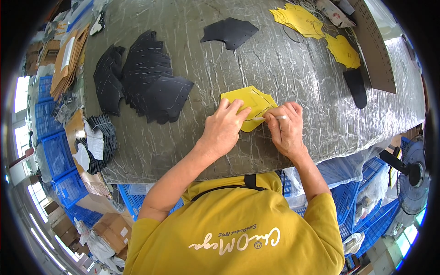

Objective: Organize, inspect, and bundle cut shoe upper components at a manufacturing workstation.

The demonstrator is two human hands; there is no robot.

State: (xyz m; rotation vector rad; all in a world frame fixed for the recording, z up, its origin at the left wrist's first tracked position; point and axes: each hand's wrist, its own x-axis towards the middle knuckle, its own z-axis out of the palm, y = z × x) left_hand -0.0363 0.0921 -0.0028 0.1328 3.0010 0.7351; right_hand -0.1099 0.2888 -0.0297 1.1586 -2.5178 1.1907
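Observation:
A yellow pattern template (pixel 253 98) with slots along its edges lies flat near the front of the table. My left hand (pixel 224 126) rests on its left part, fingers spread and pressing down, holding nothing. My right hand (pixel 288 128) pinches a slim white marking pen (pixel 280 117), its tip at the template's lower right edge by a slot. Whether a dark piece lies under the template, I cannot tell. To the left, a fanned stack of black cut pieces (pixel 151 82) shows white dashes; another black pile (pixel 109 80) lies beside it. A single black piece (pixel 230 33) lies farther off.
More yellow templates (pixel 300 20) lie at the far right, beside a cardboard box (pixel 373 50). Near them is a black strip-like piece (pixel 355 87). Bundled dark pieces (pixel 103 142) stand at the left edge. Blue crates (pixel 59 153) and a fan (pixel 415 172) flank the table.

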